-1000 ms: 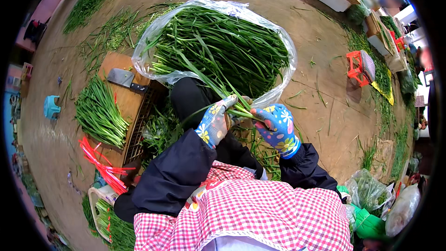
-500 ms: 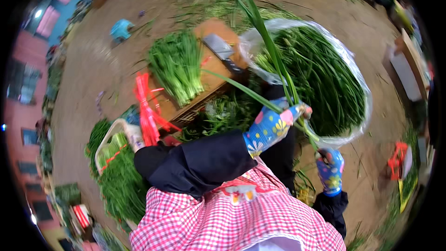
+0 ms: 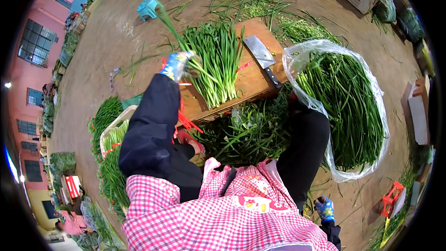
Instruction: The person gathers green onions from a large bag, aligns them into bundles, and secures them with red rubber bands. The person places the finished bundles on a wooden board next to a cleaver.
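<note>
My left hand [image 3: 176, 67], in a blue flowered glove, reaches over the left side of a low wooden board and is closed round a few long garlic chive stalks [image 3: 168, 27]. Their pale ends lie over a pile of garlic chives [image 3: 214, 60] on the board [image 3: 255, 81]. Low on the right, beside my knee, my right hand [image 3: 324, 209] wears a matching glove. Its fingers are curled; whether anything is between them is hidden. A cleaver [image 3: 260, 52] with a black handle rests on the board. Red ties [image 3: 183, 116] hang at its left edge.
An open clear plastic bag [image 3: 382, 111] full of chives stands to the right. Loose greens [image 3: 253, 130] lie below the board. Tied bundles [image 3: 114, 142] fill a pale basket at left. A turquoise stool [image 3: 147, 8] stands far left; an orange-red object [image 3: 391, 199] lies right.
My left hand has swung left from near my right hand to the board, carrying chive stalks. My right hand has let go of their lower ends and dropped lower. The view has shifted.
</note>
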`<state>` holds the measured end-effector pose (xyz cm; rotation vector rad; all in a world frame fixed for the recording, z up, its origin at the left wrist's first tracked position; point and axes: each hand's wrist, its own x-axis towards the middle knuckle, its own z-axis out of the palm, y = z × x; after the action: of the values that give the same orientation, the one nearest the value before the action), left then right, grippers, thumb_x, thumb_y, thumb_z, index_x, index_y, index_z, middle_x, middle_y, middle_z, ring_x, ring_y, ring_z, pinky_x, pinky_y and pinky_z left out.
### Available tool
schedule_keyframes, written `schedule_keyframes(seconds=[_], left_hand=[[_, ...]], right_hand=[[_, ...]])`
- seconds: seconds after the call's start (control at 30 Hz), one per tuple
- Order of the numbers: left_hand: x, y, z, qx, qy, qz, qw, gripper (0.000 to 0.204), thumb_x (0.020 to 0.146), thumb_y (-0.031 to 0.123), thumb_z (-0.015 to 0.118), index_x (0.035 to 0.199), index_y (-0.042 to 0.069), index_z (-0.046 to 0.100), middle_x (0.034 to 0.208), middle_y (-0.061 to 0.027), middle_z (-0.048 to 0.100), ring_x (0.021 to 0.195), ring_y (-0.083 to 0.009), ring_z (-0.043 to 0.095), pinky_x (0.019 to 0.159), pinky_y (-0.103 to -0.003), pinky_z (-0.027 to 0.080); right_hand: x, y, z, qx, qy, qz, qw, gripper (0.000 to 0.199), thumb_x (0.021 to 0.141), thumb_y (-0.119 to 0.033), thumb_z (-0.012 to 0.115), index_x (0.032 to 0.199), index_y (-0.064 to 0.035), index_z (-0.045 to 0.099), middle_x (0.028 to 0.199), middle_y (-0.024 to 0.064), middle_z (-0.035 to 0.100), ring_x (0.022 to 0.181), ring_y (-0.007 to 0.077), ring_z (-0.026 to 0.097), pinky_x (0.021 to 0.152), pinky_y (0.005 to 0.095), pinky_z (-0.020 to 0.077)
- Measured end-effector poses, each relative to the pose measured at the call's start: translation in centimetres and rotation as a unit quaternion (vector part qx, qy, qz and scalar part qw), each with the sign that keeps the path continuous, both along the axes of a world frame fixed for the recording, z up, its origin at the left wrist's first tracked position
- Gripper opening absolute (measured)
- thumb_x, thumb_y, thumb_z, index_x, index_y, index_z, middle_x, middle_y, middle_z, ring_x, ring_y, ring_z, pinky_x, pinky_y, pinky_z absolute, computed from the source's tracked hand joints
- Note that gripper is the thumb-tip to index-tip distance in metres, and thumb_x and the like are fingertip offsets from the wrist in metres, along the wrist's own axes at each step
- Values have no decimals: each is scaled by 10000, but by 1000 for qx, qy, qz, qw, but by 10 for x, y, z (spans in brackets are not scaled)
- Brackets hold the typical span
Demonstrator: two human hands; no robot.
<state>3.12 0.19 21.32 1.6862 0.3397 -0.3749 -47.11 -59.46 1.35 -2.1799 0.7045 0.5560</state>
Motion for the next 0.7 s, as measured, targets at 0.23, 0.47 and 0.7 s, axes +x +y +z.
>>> schedule_keyframes(seconds=[0.23, 0.47, 0.7], left_hand=[[15, 2, -103, 37, 118, -1, 992, 353, 897, 325, 535, 1091, 34, 580, 1149, -230, 541, 645, -328, 663, 545, -422, 543], [24, 17, -85, 198, 147, -70, 967, 592, 825, 503, 599, 1104, -17, 550, 844, -200, 640, 565, -276, 626, 453, -365, 473], [11, -7, 1, 338, 112, -114, 927, 498, 824, 494, 613, 778, -2, 612, 585, -90, 563, 428, -162, 521, 402, -284, 423]], right_hand=[[19, 22, 52, 10, 122, -73, 990, 142, 753, -121, 642, 834, -5, 657, 675, 110, 654, 599, 175, 629, 578, 317, 491], [73, 39, 77, -76, 113, 183, 974, 412, 743, -249, 686, 1128, -117, 616, 828, 155, 671, 782, 308, 651, 689, 371, 509], [145, 35, 127, 80, -2, -7, 997, 317, 803, -82, 625, 1116, -33, 622, 697, 43, 639, 602, 89, 583, 572, 241, 468]])
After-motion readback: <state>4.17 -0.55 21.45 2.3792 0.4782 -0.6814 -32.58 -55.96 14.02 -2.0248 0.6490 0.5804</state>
